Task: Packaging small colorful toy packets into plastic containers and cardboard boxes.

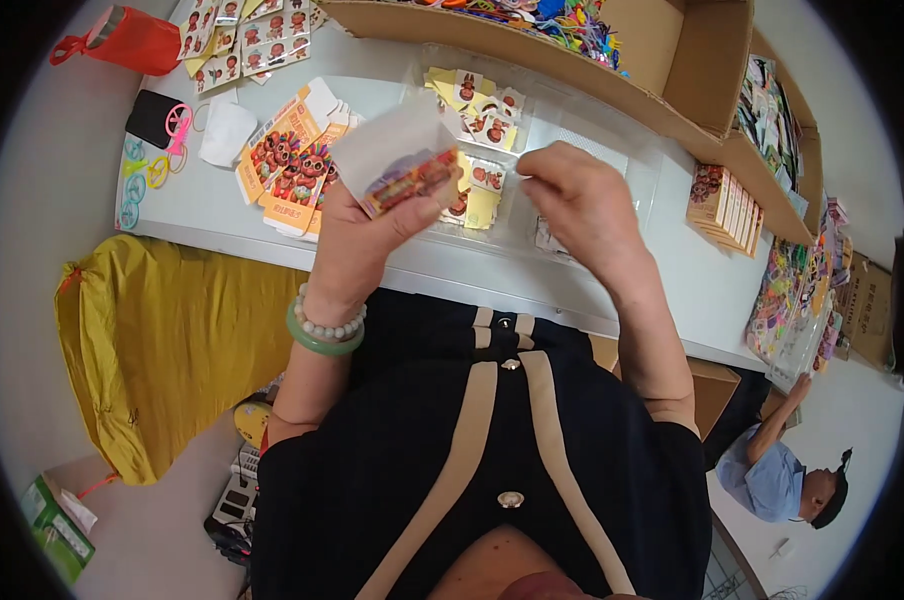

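My left hand (pixel 377 225) is closed around a small printed carton (pixel 412 180), which is tilted and has a white flap or inner side turned up. To its right, my right hand (pixel 590 205) hovers over a clear plastic tray (pixel 532 120), fingertips curled together; whether anything is between them cannot be made out. In the tray lie yellow-backed sticker cards (pixel 490 130) with small cartoon figures, and more sticker cards (pixel 482 195) sit nearer me. Flat orange cartons (pixel 282 165) printed with colourful figures lie left of my left hand.
A cardboard box (pixel 662 110) of colourful small items spans the far side. Small upright boxes (pixel 722 208) and bagged items (pixel 782 290) are at right. Sticker sheets (pixel 267 40), a red pouch (pixel 137 50) and plastic glasses-like trinkets (pixel 157 170) lie left. Another person (pixel 772 470) is at far right.
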`<action>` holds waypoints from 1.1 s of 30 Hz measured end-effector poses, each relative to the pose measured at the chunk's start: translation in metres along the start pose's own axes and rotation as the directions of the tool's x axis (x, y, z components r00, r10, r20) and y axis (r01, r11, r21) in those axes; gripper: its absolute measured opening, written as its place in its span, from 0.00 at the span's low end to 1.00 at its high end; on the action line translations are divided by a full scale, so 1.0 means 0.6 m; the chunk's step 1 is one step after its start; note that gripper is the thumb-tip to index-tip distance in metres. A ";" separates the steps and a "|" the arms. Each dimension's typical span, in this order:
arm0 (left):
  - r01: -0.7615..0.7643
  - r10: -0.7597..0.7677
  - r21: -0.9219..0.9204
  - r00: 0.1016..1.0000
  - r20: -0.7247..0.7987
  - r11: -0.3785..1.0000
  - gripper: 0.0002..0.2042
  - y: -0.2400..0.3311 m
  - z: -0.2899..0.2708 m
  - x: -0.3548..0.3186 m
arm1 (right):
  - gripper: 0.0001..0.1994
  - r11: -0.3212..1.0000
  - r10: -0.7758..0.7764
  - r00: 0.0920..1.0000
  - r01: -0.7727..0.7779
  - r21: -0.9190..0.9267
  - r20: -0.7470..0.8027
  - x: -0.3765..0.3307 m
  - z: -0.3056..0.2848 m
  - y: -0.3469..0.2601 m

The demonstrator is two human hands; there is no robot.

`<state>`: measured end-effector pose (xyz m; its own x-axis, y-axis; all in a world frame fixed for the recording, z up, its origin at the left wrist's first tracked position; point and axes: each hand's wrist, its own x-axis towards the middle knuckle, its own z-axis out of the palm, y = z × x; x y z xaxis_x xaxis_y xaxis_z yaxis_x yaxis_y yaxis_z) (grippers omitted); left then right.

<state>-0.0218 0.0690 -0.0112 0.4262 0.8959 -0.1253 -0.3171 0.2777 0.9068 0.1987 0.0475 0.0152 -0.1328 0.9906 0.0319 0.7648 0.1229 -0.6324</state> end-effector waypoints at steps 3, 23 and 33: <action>-0.073 0.052 -0.167 0.991 -0.127 0.983 0.27 0.000 -0.004 0.005 | 0.04 0.944 -0.163 0.978 0.193 -0.268 0.128 0.015 0.047 -0.012; 0.002 -0.025 -0.205 0.994 -0.110 0.979 0.21 -0.012 -0.003 0.001 | 0.07 0.885 -0.090 0.963 0.195 -0.422 0.255 0.043 0.116 -0.010; 0.034 -0.042 -0.134 0.997 -0.057 0.990 0.20 -0.009 0.002 0.002 | 0.04 0.977 0.014 0.988 0.020 0.214 -0.156 0.025 0.039 0.021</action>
<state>-0.0189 0.0681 -0.0157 0.3899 0.9019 -0.1858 -0.4137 0.3518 0.8397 0.1918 0.0628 -0.0103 -0.0224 0.9894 0.1434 0.6096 0.1272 -0.7825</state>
